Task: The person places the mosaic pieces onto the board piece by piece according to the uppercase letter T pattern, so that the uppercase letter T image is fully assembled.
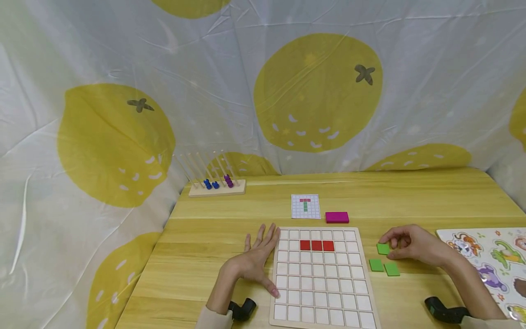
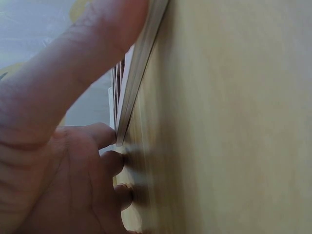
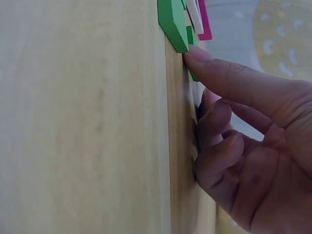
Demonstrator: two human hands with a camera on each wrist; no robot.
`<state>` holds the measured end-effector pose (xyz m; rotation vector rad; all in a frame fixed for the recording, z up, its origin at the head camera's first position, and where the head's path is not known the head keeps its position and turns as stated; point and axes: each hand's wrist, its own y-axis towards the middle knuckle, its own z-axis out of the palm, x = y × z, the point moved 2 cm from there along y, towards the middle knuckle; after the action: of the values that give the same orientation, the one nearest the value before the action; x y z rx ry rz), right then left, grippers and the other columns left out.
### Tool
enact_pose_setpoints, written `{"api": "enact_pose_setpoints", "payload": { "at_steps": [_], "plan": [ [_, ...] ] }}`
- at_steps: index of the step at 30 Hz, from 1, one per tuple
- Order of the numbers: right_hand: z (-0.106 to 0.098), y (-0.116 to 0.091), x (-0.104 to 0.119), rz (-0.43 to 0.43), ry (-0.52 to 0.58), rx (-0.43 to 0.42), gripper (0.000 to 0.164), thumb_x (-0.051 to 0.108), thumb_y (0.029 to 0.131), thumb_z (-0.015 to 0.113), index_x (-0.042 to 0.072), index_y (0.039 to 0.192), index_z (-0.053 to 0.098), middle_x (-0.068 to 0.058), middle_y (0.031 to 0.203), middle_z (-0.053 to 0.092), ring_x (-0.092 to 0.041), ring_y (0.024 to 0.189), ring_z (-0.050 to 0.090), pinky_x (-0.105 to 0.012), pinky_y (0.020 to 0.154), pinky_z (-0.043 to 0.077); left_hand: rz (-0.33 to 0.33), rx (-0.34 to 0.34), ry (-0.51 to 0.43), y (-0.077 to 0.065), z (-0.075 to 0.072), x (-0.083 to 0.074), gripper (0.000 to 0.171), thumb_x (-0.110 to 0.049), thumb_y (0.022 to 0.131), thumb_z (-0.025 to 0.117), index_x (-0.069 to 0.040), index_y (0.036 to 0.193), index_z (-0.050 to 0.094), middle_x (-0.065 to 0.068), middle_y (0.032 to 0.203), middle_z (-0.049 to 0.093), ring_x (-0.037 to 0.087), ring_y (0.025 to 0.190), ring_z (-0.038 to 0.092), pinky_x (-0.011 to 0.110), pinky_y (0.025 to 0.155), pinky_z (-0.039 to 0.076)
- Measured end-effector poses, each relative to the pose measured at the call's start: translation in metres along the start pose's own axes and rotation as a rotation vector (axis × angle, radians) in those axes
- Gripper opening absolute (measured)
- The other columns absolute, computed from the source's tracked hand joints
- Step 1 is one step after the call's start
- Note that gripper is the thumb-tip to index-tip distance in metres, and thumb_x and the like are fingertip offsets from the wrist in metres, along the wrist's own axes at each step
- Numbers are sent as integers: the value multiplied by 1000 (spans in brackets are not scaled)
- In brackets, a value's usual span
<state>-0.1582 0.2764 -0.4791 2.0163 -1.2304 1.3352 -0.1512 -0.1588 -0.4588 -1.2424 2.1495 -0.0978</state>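
A wooden grid board [image 1: 273, 274] with white squares lies on the table. Three red tiles [image 1: 317, 246] sit side by side in its second row. My left hand [image 1: 252, 262] is spread along the board's left side, its thumb over the lower edge and index finger by the top corner. In the left wrist view, the thumb [image 2: 73, 63] rests against the board's edge. To the right of the board, my right hand [image 1: 415, 246] pinches a green tile [image 1: 383, 249] between thumb and index finger, low over the table. Two more green tiles [image 1: 392, 269] lie just below it.
Behind the board lie a pattern card [image 1: 306, 206] showing a red and green T and a magenta block [image 1: 337, 217]. A peg stand [image 1: 217, 188] with blue and purple beads stands at the back left. An animal puzzle board [image 1: 489, 260] lies at the right.
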Motion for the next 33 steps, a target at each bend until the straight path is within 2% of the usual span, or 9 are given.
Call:
{"api": "enact_pose_setpoints", "payload": {
  "at_steps": [3,9,14,18,21,25,33],
  "plan": [
    [1,0,0,-11,-54,-28,29,9,90,78,-5,114,70,-2,91,60,-5,71,50,-24,58,46,-2,0,1,0,0,0,152,-45,61,99,-11,167,-4,10,174,-18,38,160,-21,71,123,-15],
    [0,-2,6,-14,-191,-142,28,14,89,81,3,112,71,-2,93,62,-4,70,47,-24,56,42,-6,3,-7,-1,0,0,152,-45,61,99,-12,167,-5,10,174,-19,37,159,-21,70,123,-15],
    [1,1,19,11,-207,-197,25,15,89,80,8,112,73,1,81,56,-4,66,44,-25,53,37,-5,2,-9,-1,0,0,152,-45,61,99,-12,167,-5,10,174,-18,37,159,-21,70,123,-16],
    [8,5,33,-29,-237,-239,23,15,88,81,13,110,76,3,79,55,-3,65,43,-25,53,35,0,0,-5,-1,0,1,153,-46,60,99,-12,167,-5,10,174,-18,38,159,-21,70,123,-15],
    [16,10,43,-45,-215,-241,23,14,88,82,14,110,77,3,85,59,-3,67,44,-25,55,36,0,2,-2,0,1,1,153,-46,61,99,-12,167,-5,10,174,-19,37,159,-22,70,123,-16],
    [31,18,55,-28,-125,-203,23,15,88,82,12,110,77,-2,88,59,-5,68,46,-24,55,39,-4,0,2,1,1,2,153,-47,61,99,-12,167,-5,9,174,-20,36,159,-22,69,123,-16],
    [72,42,76,47,-50,-146,24,14,85,84,10,108,77,-4,81,55,-7,65,43,-21,54,37,-3,-1,13,0,1,2,152,-47,61,98,-12,167,-5,9,174,-19,37,159,-22,70,123,-16]
  ]
}}
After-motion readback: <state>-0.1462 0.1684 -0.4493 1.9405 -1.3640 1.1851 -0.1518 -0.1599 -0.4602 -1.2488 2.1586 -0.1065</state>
